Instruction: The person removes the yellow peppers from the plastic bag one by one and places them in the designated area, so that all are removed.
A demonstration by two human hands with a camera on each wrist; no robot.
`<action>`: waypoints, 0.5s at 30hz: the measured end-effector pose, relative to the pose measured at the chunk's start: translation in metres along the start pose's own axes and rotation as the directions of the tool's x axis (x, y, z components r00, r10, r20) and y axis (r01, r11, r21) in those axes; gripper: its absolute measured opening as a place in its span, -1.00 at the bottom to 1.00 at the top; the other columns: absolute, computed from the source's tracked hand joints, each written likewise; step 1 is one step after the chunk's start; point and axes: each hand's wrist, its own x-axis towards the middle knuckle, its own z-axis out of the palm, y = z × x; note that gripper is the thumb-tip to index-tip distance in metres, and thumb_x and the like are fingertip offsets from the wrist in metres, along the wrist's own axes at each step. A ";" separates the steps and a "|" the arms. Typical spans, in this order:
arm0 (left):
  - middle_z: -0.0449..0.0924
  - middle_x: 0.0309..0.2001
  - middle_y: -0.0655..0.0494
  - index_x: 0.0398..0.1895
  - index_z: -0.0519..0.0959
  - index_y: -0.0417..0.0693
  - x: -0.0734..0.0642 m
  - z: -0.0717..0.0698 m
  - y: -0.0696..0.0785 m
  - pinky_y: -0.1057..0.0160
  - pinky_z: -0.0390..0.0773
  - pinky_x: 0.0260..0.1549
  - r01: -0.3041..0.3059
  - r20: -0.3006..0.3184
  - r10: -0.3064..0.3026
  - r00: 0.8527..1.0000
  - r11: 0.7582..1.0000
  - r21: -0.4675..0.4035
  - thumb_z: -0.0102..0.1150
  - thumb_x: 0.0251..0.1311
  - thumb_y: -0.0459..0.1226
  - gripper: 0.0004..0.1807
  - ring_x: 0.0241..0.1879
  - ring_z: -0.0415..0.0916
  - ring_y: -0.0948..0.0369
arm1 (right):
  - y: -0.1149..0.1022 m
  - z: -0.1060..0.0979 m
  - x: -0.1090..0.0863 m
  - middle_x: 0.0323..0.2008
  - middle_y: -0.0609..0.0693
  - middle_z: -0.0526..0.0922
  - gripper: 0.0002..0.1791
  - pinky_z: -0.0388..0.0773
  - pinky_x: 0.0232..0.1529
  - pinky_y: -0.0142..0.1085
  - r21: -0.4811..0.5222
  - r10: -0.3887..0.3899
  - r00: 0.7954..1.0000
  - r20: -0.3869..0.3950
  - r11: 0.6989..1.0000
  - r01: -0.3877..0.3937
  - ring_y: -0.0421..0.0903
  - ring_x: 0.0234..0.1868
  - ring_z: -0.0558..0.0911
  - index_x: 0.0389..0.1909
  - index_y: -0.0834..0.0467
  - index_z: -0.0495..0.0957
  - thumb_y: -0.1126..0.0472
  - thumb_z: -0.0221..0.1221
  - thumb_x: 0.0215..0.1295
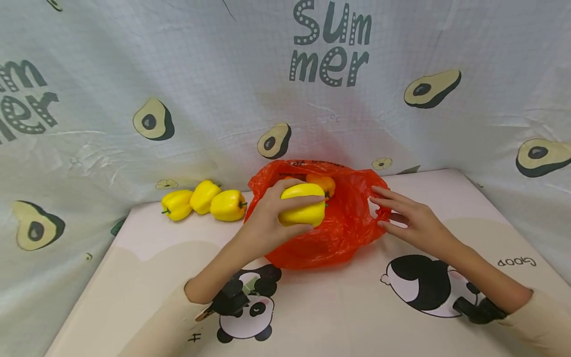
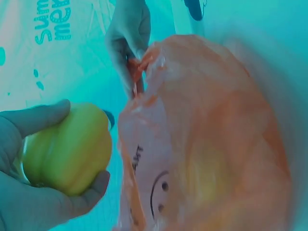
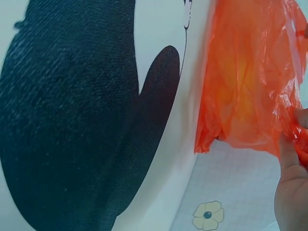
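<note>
In the head view, my left hand (image 1: pixel 266 210) grips a yellow bell pepper (image 1: pixel 305 216) over the mouth of a red plastic bag (image 1: pixel 318 250). The left wrist view shows thumb and fingers curled round the pepper (image 2: pixel 72 149), just beside the bag's rim. At the bag's right edge, my right hand (image 1: pixel 418 221) pinches the gathered plastic and holds that side out. An orange bell pepper (image 1: pixel 322 184) shows inside the bag, partly behind the left hand. Through the plastic, yellow patches show in both wrist views.
Three yellow bell peppers (image 1: pixel 204 197) lie side by side on the table left of the bag. The table (image 1: pixel 339 307) has a cover printed with pandas. Behind it hangs a pale curtain (image 1: pixel 214 89) printed with avocados and lettering.
</note>
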 end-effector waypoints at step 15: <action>0.24 0.45 0.17 0.31 0.56 0.41 -0.064 -0.038 -0.020 -0.08 0.54 0.20 0.125 -0.050 -0.123 0.991 0.991 0.040 0.48 0.16 -0.21 -0.37 0.44 0.16 0.02 | 0.001 -0.005 -0.003 0.43 0.16 0.40 -0.31 0.64 -0.09 -0.41 -0.003 -0.029 1.000 -0.004 1.000 0.029 0.14 0.13 0.64 0.32 0.20 0.53 0.44 0.44 0.11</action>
